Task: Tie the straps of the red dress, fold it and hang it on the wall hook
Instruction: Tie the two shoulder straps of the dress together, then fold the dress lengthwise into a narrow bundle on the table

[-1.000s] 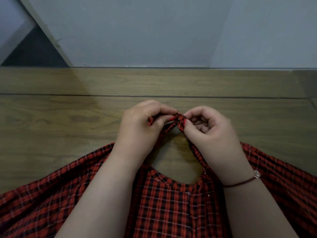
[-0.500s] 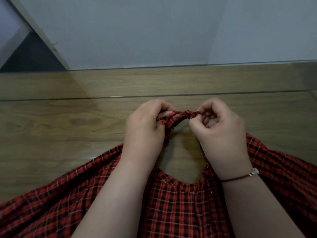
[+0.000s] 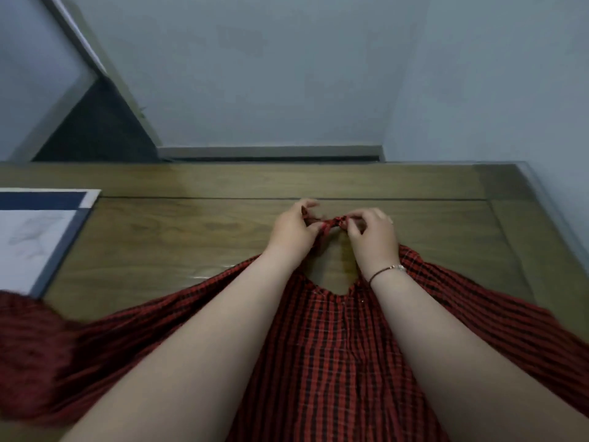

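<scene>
Red dress (image 3: 334, 346) spread flat on the wooden table (image 3: 191, 231), neckline toward the far edge. Straps (image 3: 331, 223) gathered above the neck opening, held between 2 hands. Left hand (image 3: 294, 231) pinching 1 strap end between thumb and fingers; right hand (image 3: 371, 232) pinching the knot from the other side. Tying judged in progress, knot formed but probably not yet pulled tight. Left to do: finish the knot, fold the dress, hang it. No wall hook in view. Blue-edged sheet (image 3: 38, 237) lying at the left, apart from the dress.
</scene>
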